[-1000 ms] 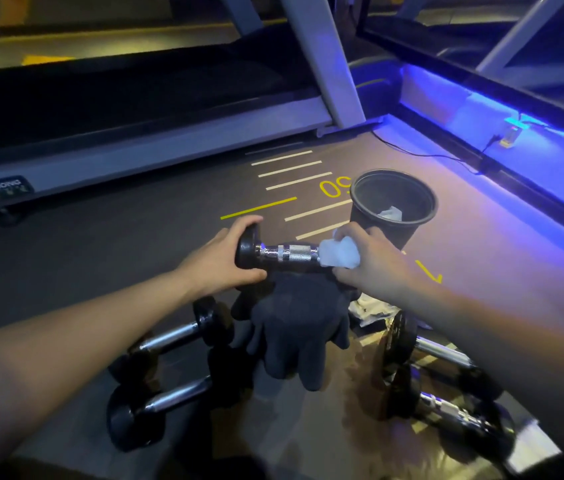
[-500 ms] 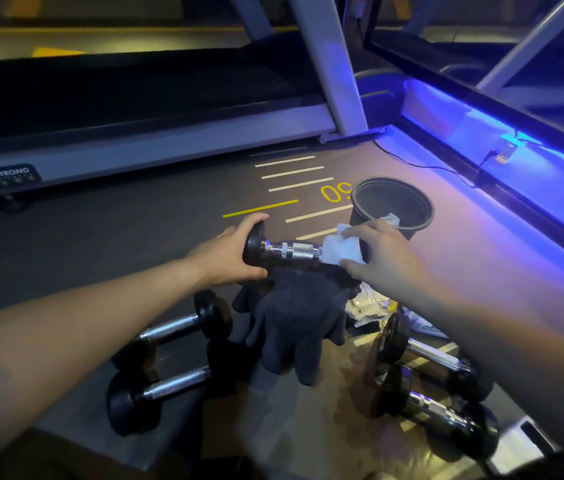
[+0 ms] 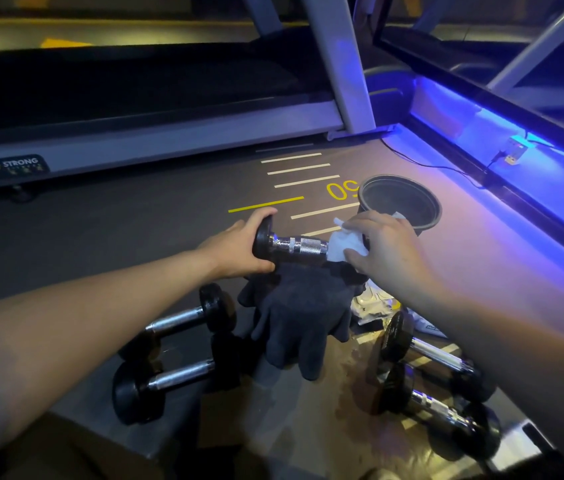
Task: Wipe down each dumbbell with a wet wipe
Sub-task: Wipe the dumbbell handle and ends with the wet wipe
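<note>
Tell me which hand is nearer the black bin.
Right. The right hand holds the wet wipe on the dumbbell just in front of the black bin; the left hand grips the dumbbell's far end.

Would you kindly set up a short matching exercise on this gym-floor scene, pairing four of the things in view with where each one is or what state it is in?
Things:
1. wet wipe
2. held dumbbell
3. dark gloves
4. black bucket

Places or states:
A. stands on the floor beyond the right hand, a crumpled white wipe inside
B. pressed by the right hand against one end of the chrome handle
C. draped below the held dumbbell, fingers hanging down
D. gripped at its black end by the left hand

Pairs: 1-B, 2-D, 3-C, 4-A
</note>
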A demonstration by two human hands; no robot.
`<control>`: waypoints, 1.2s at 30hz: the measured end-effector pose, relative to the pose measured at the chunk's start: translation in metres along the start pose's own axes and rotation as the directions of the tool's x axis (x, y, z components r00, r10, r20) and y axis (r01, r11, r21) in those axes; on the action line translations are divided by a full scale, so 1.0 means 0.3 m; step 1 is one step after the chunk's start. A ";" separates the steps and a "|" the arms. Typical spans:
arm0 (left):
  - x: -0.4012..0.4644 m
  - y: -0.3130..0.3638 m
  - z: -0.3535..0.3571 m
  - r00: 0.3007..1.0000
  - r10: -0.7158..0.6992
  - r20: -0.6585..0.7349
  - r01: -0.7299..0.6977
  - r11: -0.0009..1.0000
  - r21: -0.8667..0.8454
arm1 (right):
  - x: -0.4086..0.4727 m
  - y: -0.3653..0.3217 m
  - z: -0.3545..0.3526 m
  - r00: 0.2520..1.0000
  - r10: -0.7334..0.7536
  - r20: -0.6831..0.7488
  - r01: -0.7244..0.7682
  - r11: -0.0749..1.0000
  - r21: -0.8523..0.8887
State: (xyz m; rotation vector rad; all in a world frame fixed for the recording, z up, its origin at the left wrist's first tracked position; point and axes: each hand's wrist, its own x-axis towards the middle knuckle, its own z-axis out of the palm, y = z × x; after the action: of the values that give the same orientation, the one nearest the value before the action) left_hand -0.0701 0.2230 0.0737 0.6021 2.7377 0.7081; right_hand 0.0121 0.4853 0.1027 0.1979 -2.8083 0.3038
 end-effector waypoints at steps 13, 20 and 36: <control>-0.001 0.002 0.005 1.000 -0.008 -0.001 0.008 1.000 0.018 | 0.057 -0.088 0.036 1.000 0.003 -0.009 0.000 0.952 0.305; 0.002 -0.005 0.003 1.000 -0.004 -0.004 0.004 1.000 0.008 | 0.092 -0.167 0.079 0.998 0.022 0.060 -0.046 0.897 0.441; 0.015 -0.045 -0.001 0.997 0.082 0.002 -0.082 0.994 -0.066 | 0.173 -0.180 0.184 0.973 -0.046 0.225 -0.018 0.961 0.277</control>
State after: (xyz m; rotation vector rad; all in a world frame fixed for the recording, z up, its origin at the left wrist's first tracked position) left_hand -0.0785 0.2142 0.0666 0.7039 2.6870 0.8107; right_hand -0.0437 0.4152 0.0779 0.3354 -2.9783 0.7172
